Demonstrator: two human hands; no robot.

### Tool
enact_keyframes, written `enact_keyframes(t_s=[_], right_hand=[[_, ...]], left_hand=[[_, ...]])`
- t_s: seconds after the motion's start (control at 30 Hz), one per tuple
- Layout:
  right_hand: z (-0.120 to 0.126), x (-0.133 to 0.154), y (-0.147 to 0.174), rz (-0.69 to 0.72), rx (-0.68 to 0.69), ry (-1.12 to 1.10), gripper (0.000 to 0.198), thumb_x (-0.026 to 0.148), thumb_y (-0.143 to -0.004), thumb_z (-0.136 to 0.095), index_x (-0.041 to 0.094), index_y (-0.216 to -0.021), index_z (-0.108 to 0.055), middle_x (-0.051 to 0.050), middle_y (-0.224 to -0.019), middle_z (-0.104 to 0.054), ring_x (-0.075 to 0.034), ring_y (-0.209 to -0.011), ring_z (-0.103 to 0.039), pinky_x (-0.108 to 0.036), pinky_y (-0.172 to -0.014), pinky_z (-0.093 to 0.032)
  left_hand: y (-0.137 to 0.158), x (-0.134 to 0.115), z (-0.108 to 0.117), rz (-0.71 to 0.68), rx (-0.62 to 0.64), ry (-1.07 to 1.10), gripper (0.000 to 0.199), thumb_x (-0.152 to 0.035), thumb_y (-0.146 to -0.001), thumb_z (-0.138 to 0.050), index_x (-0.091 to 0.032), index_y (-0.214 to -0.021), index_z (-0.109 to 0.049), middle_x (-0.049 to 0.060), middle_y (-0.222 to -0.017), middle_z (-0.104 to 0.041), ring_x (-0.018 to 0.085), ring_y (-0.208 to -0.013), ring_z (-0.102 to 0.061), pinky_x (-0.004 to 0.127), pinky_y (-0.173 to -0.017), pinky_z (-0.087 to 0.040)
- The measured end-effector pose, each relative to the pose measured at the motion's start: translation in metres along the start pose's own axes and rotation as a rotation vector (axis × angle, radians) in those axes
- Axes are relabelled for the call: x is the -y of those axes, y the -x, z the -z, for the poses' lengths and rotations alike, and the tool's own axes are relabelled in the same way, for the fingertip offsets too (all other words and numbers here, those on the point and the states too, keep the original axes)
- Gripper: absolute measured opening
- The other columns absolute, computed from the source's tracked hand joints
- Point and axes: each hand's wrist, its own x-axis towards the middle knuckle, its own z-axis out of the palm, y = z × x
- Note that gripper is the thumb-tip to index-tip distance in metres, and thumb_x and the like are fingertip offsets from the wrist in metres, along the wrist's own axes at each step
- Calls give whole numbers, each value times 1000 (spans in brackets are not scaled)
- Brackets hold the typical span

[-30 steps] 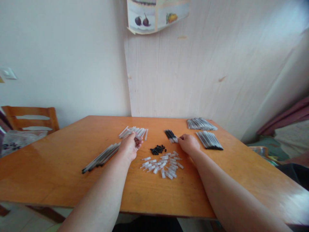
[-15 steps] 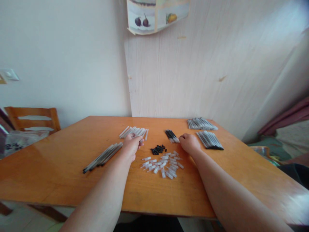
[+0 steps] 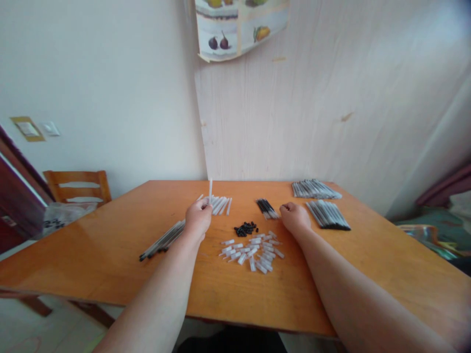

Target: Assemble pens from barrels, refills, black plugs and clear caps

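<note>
My left hand (image 3: pixel 197 218) is closed around a whitish translucent tube (image 3: pixel 211 189), which points upward above the thumb. Just behind that hand lies a row of similar whitish tubes (image 3: pixel 222 206). My right hand (image 3: pixel 295 216) rests on the table with its fingers curled; whether anything is inside them is hidden. Close to its left lies a small bundle of thin black sticks with pale ends (image 3: pixel 265 207). Between my hands are a heap of small black plugs (image 3: pixel 245 229) and, nearer me, scattered whitish plastic tips (image 3: pixel 253 255).
Long grey tubes with black ends (image 3: pixel 162 241) lie partly behind my left forearm. Right of my right hand is a row of black-ended clear tubes (image 3: pixel 328 214), with another stack (image 3: pixel 315 189) behind it. A wooden chair (image 3: pixel 79 185) stands at the table's (image 3: pixel 121 235) left.
My left hand has come up from the whitish tubes with one tube now standing upright in it. My right hand stays curled beside the black sticks. The view has shifted slightly left.
</note>
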Motion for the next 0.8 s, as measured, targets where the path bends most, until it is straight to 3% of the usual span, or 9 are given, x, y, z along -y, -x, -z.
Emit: enact_keyframes(t_s=[0.17, 0.27, 0.43, 0.63, 0.8], right_hand=[[-2, 0, -1, -9, 2, -36, 38, 38, -86, -43, 20, -95, -74, -12, -95, -73, -23, -88, -65, -26, -61, -39], [-3, -1, -2, -16, 8, -54, 38, 39, -85, -43, 21, -95, -74, -12, -95, -73, -23, -89, -65, -26, -61, -39], [-6, -2, -5, -32, 15, -86, 39, 40, -84, -43, 21, -98, -75, -13, -94, -72, -24, -90, -65, -27, -64, -41], [-8, -3, -6, -42, 24, -93, 40, 41, -83, -43, 22, -99, -75, -13, -95, -72, -25, -91, -64, -28, -66, -41], [-7, -2, -4, -48, 25, -90, 40, 42, -83, -43, 23, -98, -75, -12, -96, -72, -26, -90, -64, -28, -63, -39]], left_hand=[[-19, -11, 9, -159, -77, -225, 21, -18, -67, -66, -17, -89, -65, 4, -80, -67, 16, -71, -60, 24, -68, -43], [-35, -14, 19, -193, -116, -434, 19, -18, -66, -69, -18, -84, -62, 4, -78, -66, 16, -72, -59, 25, -68, -42], [-55, -8, 36, -199, -79, -748, 12, -14, -65, -67, -21, -74, -62, 5, -75, -67, 21, -76, -60, 28, -70, -40], [-66, 5, 42, -212, -38, -859, 14, -10, -59, -68, -21, -60, -60, 6, -66, -65, 24, -76, -61, 29, -70, -38], [-67, 9, 38, -220, -15, -923, 14, -9, -57, -67, -22, -60, -60, 6, -66, -65, 25, -77, -62, 29, -68, -39]])
